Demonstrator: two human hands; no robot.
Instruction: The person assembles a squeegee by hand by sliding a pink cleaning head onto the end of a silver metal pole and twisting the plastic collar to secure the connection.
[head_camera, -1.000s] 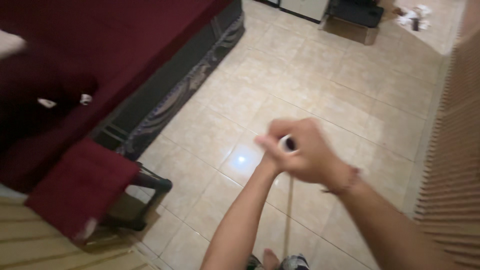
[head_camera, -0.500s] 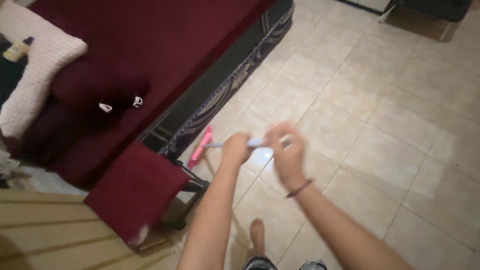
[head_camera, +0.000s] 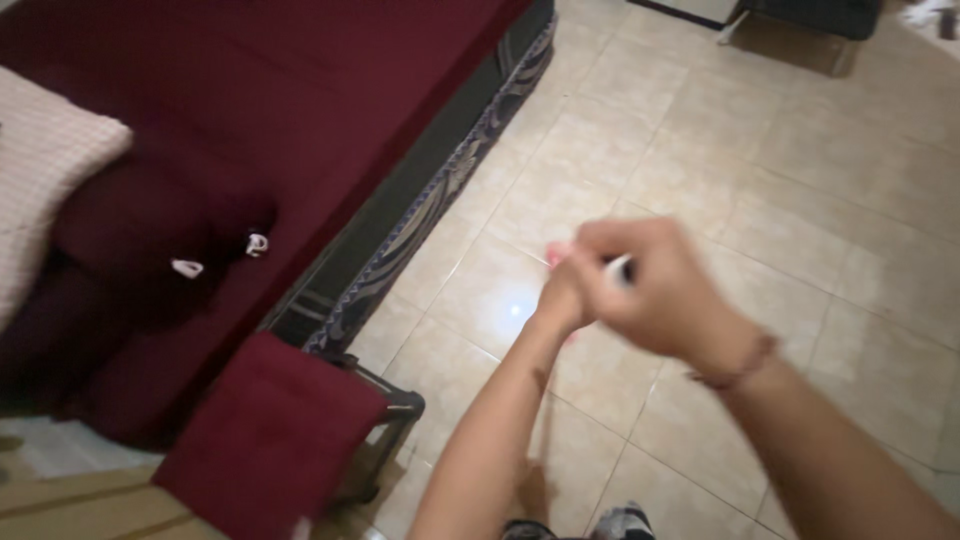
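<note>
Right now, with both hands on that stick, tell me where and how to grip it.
Judging by the blurred frame, grip the stick at its upper end, about where the right hand wraps it, coming from above. The left hand sits just beside it on the shaft. The stick seems to run down toward the tiled floor, with something pink behind the hands; its lower end is hidden.

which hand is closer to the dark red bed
Left. The left hand is on the bed's side of the clasped pair; the right hand sits farther out over the tiled floor.
</note>
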